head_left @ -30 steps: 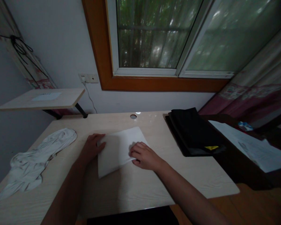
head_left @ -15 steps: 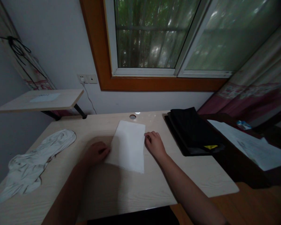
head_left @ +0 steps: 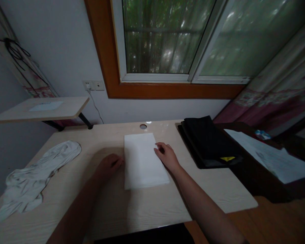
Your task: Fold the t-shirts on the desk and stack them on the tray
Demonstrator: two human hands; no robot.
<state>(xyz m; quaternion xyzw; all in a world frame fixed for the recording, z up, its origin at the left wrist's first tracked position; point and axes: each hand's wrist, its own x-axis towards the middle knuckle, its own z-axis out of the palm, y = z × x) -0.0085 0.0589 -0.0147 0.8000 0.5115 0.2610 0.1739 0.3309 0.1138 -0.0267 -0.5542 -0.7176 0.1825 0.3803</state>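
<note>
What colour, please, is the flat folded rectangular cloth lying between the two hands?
Plain white, no pattern: the flat folded rectangular cloth, clearest in the head view.

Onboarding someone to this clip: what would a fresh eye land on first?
First the folded white cloth, squared up at the middle of the pale wooden desk, with the left hand at its left edge and the right hand on its right edge. Next the crumpled white garment at the desk's left end, and the folded black fabric at the right, under the window.
</note>
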